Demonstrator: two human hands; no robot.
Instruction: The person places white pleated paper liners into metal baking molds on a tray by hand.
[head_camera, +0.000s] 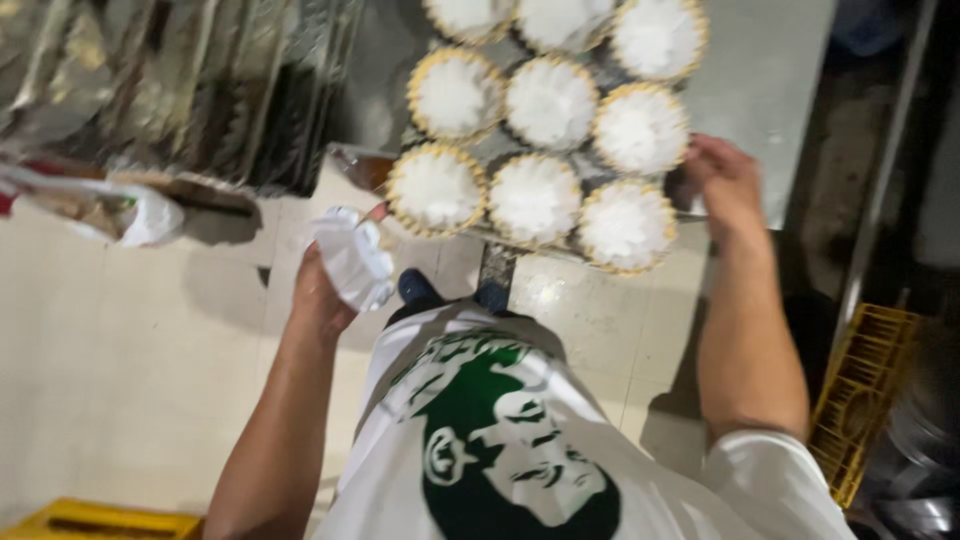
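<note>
Both arms reach forward from the bottom of the frame, bare from short white sleeves. The left hand (325, 285), just left of centre, is raised with the wrist bent back and the fingers closed around a stack of white paper liners (353, 258), crinkled and pleated, which fans out above the knuckles. The right hand (722, 180), in the upper right, stretches further out with the forearm nearly straight; its fingers curl over the right edge of the tray (690, 205), gripping it beside the nearest moulds.

The tray sits in the upper middle of the frame and carries round fluted moulds (534, 196) in rows of three, each with a yellowish scalloped rim and a white pleated liner inside. They stand close together, rims almost touching. Under the tray lies a dull grey metal surface (770, 80).

The floor (120, 350) is pale glossy tile. At the upper left are shiny metal racks (200, 90) and a white plastic bag (145, 215). Yellow plastic crates (862, 390) stand at the lower right.
</note>
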